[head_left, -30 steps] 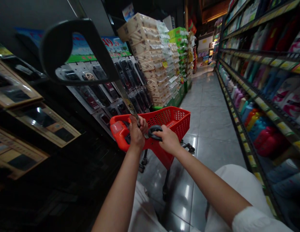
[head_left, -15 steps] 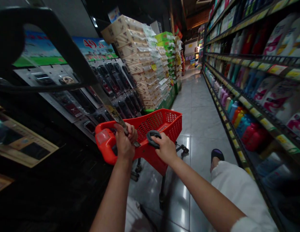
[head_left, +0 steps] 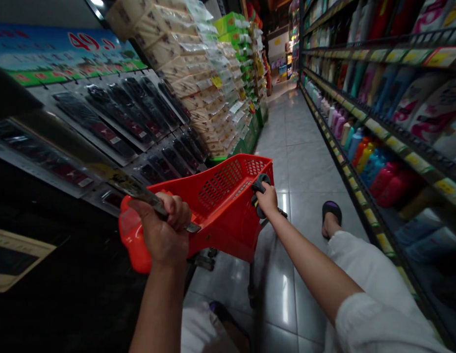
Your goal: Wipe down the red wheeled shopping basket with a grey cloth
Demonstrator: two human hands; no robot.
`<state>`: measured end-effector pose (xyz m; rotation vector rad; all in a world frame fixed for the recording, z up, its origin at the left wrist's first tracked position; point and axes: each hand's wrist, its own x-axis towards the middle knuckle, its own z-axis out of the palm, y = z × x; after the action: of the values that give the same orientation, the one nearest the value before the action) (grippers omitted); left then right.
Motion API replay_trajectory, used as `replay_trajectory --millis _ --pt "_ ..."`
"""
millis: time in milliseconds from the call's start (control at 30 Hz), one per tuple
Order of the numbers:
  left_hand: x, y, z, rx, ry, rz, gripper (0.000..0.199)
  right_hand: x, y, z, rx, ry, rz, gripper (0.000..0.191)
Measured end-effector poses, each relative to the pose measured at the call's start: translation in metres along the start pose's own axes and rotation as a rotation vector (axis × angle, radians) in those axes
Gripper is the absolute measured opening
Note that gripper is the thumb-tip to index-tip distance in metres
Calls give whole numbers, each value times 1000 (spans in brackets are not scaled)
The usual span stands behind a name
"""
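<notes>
My left hand (head_left: pixel 164 233) is closed round a long flat metal bar (head_left: pixel 119 181) with a worn yellowish label. The bar slants from the upper left, its lower tip sticking out past my fingers over the side of a red shopping cart (head_left: pixel 224 238). At its upper end a dark part (head_left: pixel 12 93) is cut off by the picture edge. My right hand (head_left: pixel 268 200), fingers closed, grips a dark grey looped item (head_left: pixel 261 182) with a bit of yellow, beside the cart's right side. What the looped item is, I cannot make out.
Packaged black goods (head_left: pixel 114 117) hang on a rack at the left. Stacked tissue packs (head_left: pixel 191 73) stand beyond them. Shelves of bottles (head_left: pixel 371 152) line the right. A tiled aisle floor (head_left: pixel 303 162) runs ahead, with my slippered foot (head_left: pixel 331 215) on it.
My left hand and the bar have come closer and moved left and down. My right hand has moved the looped item right and up, turning it. The cart has shifted slightly left in view.
</notes>
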<state>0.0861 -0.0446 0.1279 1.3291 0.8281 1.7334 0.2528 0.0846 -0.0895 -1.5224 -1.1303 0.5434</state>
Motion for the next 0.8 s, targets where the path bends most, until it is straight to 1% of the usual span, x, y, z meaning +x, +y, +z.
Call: replay_trajectory --millis 100,267,433,533,633,800 --pt "0 -1 0 -2 -5 2 62 -21 -12 3 -23 -15 44 40" --pt "1 -3 0 -10 -22 27 62 -64 -43 0 37 -119 -49 36" --pt "0 -6 -1 -19 -3 37 62 -100 -72 -2 134 -232 -73 30" --pt "0 -6 -1 -31 1 35 63 -112 -83 -5 192 -275 -77 30" --pt "-1 -5 0 -39 4 32 63 -116 -92 -13 233 -339 -93 25" --pt "-1 -6 1 -53 27 29 63 -123 -101 -28 317 -472 -178 24"
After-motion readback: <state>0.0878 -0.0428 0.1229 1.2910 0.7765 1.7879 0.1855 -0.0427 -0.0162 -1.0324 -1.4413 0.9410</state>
